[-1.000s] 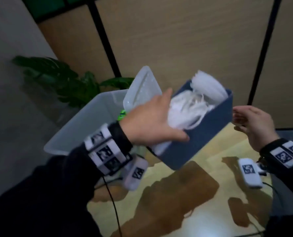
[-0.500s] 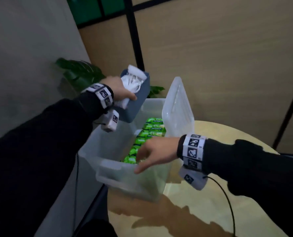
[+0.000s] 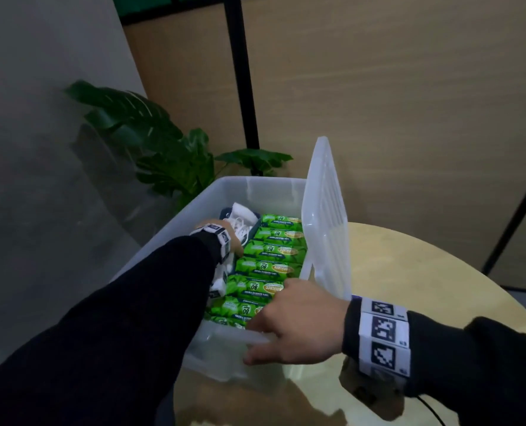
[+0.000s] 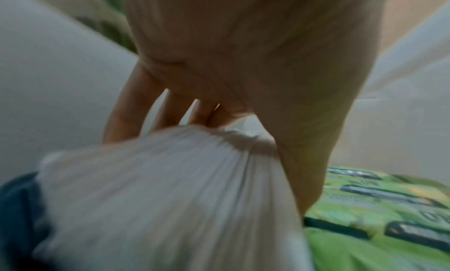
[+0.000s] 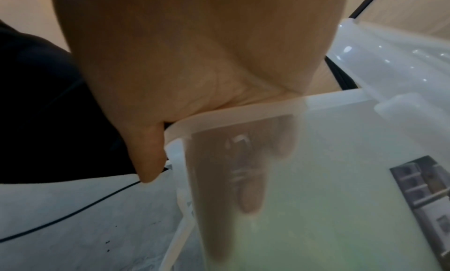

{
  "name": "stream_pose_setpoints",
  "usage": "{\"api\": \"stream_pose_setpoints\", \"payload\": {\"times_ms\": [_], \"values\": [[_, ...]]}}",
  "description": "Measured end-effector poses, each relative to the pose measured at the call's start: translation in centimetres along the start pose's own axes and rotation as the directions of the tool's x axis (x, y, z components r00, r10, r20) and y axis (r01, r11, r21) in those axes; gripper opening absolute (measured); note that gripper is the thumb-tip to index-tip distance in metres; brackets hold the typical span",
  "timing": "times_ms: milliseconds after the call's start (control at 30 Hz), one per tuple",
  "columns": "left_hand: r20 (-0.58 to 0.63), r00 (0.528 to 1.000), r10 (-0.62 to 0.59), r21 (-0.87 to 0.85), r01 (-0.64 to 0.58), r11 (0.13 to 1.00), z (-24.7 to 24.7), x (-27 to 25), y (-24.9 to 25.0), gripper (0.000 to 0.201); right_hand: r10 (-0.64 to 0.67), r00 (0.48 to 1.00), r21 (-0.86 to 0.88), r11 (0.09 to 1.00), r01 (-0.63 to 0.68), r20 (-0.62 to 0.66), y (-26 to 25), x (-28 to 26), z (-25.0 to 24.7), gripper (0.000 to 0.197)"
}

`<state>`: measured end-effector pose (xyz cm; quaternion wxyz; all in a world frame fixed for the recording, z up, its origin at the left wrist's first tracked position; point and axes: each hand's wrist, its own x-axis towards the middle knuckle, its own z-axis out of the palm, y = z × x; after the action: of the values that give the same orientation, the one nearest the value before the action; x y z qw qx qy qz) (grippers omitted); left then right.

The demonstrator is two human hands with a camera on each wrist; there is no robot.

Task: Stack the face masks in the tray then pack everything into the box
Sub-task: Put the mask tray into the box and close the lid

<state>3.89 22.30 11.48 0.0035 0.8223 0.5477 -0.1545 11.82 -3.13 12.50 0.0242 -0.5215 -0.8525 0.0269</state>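
Head view, left hand (image 3: 235, 245) deep inside the clear box (image 3: 175, 222), fingers (image 4: 126, 117) slightly spread over the white face masks (image 3: 243, 221) in the blue tray (image 3: 225, 212), green packs (image 3: 264, 267) beside, right hand (image 3: 298, 324) gripping the near rim, upright lid (image 3: 324, 222) at the right.

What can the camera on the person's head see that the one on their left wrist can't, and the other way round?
Only the head view shows the right hand gripping the clear box's near rim, the raised lid, the plant and the round table. Only the left wrist view shows the left hand up close, its thumb and fingers around the white face masks. Both show the masks, the blue tray and the green packs.
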Motion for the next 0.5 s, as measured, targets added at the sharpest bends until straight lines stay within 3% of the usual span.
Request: {"api": "stream_pose_setpoints", "payload": {"times_ms": [100, 200, 267, 333, 400, 500], "values": [[0.164, 0.986, -0.024, 0.04, 0.018, 0.999, 1.2, 0.6, -1.0, 0.059, -0.017, 1.0, 0.007, 1.0, 0.017, -0.025, 0.0, 0.1, 0.4, 0.054], [0.147, 0.989, -0.016, 0.036, 0.011, 0.999, 1.5, 0.1, -1.4, 0.052, -0.02, 1.0, -0.005, 1.0, 0.02, -0.008, 0.0, 0.4, 0.3, 0.05], [0.116, 0.991, 0.061, 0.043, -0.066, 0.997, 1.3, -0.7, -0.8, 0.034, -0.022, 1.0, -0.012, 1.0, 0.023, 0.01, 0.1, 0.3, 0.2, 0.051], [0.101, 0.989, 0.109, 0.01, -0.111, 0.994, 1.4, -1.1, 0.1, 0.031, -0.023, 1.0, -0.017, 1.0, 0.023, 0.009, 0.3, 0.2, 0.2, 0.055], [0.149, 0.984, 0.1, -0.007, -0.1, 0.995, 1.7, -0.9, 0.3, 0.026, -0.019, 1.0, -0.022, 1.0, 0.019, 0.001, 0.1, 0.1, 0.3, 0.059], [0.187, 0.98, 0.066, 0.002, -0.067, 0.998, 1.4, -0.4, -0.1, 0.048, -0.02, 1.0, 0.005, 1.0, 0.02, 0.019, 0.2, -0.1, 0.2, 0.062]]}}
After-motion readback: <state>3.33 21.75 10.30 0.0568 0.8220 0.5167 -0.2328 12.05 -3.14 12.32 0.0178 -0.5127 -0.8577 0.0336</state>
